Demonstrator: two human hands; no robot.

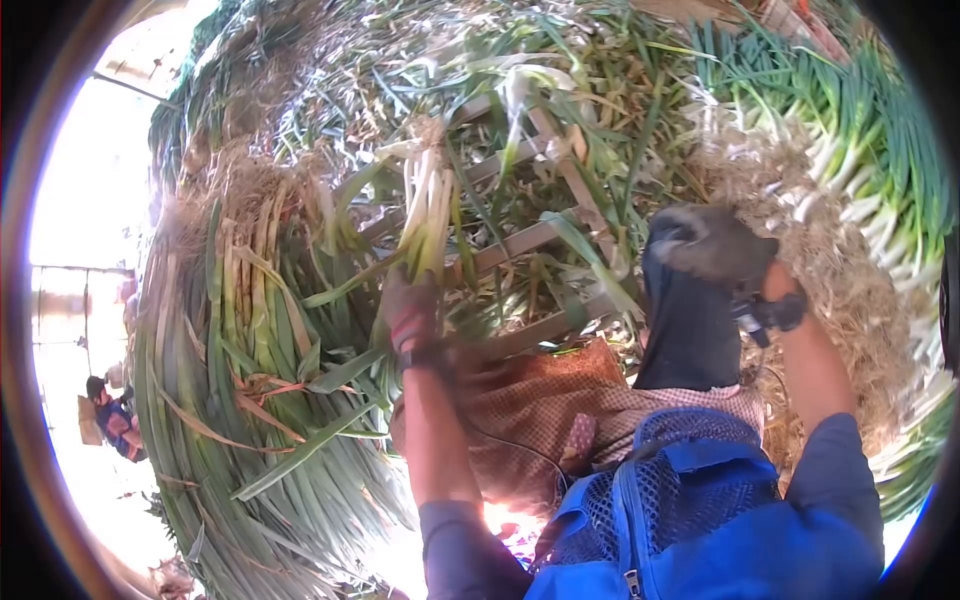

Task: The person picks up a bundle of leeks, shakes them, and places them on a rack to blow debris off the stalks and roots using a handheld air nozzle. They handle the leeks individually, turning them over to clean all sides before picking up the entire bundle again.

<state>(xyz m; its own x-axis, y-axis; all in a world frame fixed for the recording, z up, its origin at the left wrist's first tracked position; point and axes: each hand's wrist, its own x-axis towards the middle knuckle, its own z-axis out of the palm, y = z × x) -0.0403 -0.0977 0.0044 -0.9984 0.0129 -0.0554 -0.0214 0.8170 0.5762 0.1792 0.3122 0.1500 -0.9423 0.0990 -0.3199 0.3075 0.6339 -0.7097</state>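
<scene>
Green onion bunch [430,205], left of centre, long axis running near to far, roots farthest! The left hand [411,308] has it, gloved fingers closed round the leafy near end; the right hand [716,243], well right, blurs over the knee [690,325], its grip impossible to tell.

**Hard daylight from the left, motion blur on the right hand**

Strong daylight floods the left side, burning the background to white around a small, poorly resolved person [115,425]. Glare washes out the lower leaf ends of the piled leeks [270,330]; another patch burns out beside the left sleeve [462,545]. Over the slatted wooden frame [525,243] the light is softer and mottled, with shadow between the slats. Past its near edge, the checked cloth [515,405] is dimmer. Motion smears the right hand [715,245]; the left hand [412,308] is slightly soft. Wide-angle distortion bends the margins, with black corners and violet-blue fringing.
</scene>
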